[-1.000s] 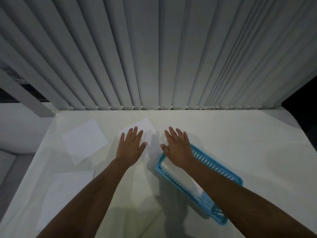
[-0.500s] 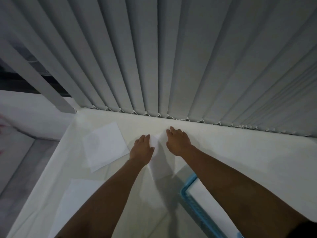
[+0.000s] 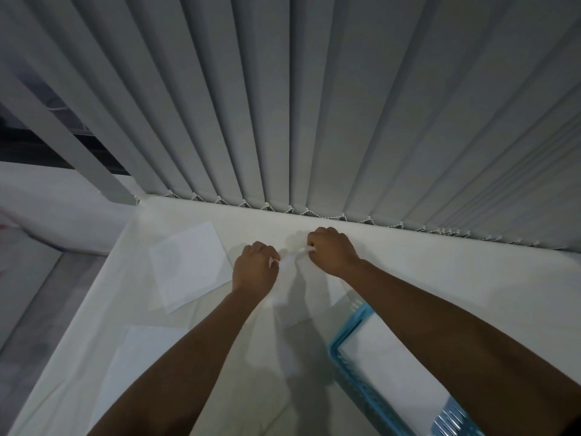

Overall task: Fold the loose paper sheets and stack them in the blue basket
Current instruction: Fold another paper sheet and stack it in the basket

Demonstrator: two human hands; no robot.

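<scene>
A wide white cloth-covered table [image 3: 408, 272] runs to the far blinds; the blue slatted plastic basket [image 3: 349, 366] sits near right, already holding white folded paper [image 3: 393, 372]. At the far centre, the left hand [image 3: 254, 272] and right hand [image 3: 333, 251] each pinch the far edge of a loose white paper sheet [image 3: 301, 297], probably to fold it nearward.
</scene>
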